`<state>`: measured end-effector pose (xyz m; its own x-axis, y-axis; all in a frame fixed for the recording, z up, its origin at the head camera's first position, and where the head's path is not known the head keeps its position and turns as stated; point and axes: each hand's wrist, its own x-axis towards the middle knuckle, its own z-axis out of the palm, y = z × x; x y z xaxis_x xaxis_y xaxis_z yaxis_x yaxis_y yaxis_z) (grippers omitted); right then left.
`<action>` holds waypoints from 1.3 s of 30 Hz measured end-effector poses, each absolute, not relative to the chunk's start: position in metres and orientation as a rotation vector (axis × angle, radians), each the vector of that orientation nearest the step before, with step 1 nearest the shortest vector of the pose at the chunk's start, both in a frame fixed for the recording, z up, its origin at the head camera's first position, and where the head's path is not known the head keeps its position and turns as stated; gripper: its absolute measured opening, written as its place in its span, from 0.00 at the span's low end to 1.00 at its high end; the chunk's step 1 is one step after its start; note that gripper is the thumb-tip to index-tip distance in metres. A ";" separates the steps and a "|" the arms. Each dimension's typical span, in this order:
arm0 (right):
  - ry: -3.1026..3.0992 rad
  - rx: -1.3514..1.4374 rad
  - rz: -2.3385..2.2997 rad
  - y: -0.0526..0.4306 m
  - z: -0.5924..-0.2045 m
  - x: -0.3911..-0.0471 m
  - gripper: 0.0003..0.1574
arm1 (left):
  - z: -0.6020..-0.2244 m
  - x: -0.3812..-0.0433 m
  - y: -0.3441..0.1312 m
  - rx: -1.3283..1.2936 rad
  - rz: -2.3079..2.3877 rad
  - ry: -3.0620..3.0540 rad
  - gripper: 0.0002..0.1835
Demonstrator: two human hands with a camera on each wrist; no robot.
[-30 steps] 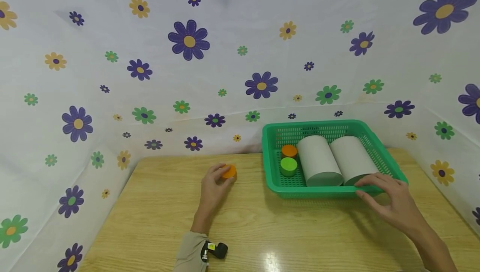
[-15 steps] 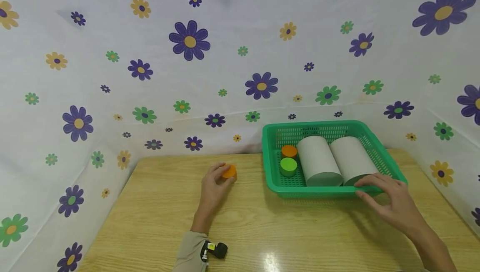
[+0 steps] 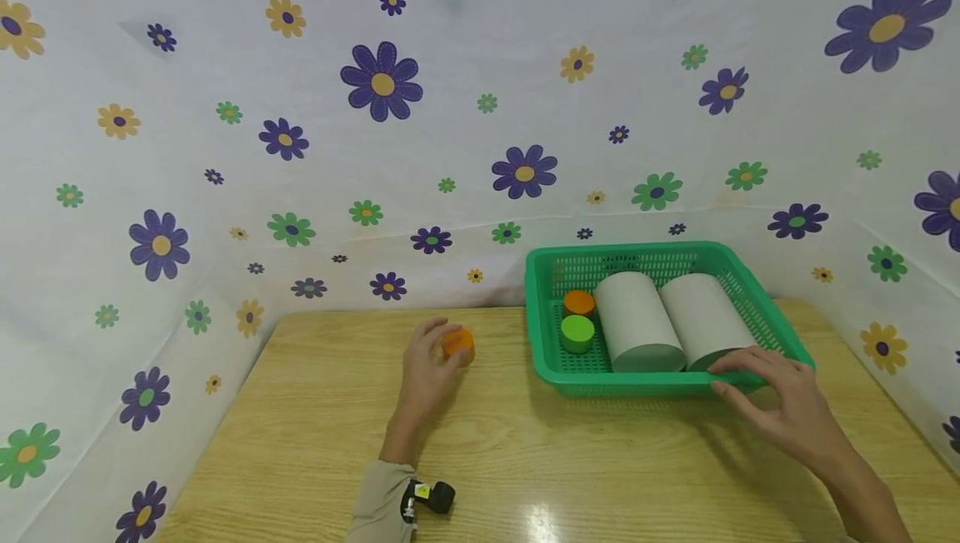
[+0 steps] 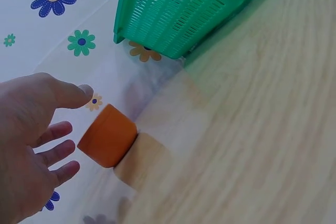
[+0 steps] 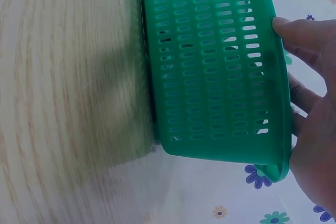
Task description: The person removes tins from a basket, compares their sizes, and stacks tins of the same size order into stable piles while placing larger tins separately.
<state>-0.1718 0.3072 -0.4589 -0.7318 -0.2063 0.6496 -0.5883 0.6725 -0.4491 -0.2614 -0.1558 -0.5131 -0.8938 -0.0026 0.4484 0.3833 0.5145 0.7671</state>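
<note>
A short orange round block (image 3: 457, 346) stands on the wooden table, left of the green basket. My left hand (image 3: 427, 368) is beside it, thumb and fingers spread; the left wrist view shows a gap between the fingertips and the orange block (image 4: 108, 136). At the basket's near right rim, my right hand (image 3: 787, 397) holds on, fingers over the edge and thumb outside. In the right wrist view the thumb lies on the rim of the basket (image 5: 215, 150), the fingers partly hidden behind it.
Inside the basket (image 3: 551, 377) lie two large white cylinders (image 3: 641, 322) (image 3: 708, 318), a second orange round block (image 3: 578, 303) and a green one (image 3: 577, 333). A white flowered cloth (image 3: 450, 135) hangs behind the wooden table (image 3: 322, 435) and at both sides.
My left fingers have loosened and spread away from the orange block, which stays about where it was. My right hand and the basket have not moved; the head view has shifted very slightly.
</note>
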 end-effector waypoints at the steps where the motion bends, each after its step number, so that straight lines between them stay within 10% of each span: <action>1: -2.319 0.613 0.891 0.307 -0.459 -0.172 0.26 | -0.511 -0.261 -0.156 -0.321 -1.323 -2.362 0.18; 39: -2.300 0.631 0.888 0.307 -0.459 -0.172 0.25 | -0.452 -0.239 -0.126 -0.610 -1.298 -2.308 0.18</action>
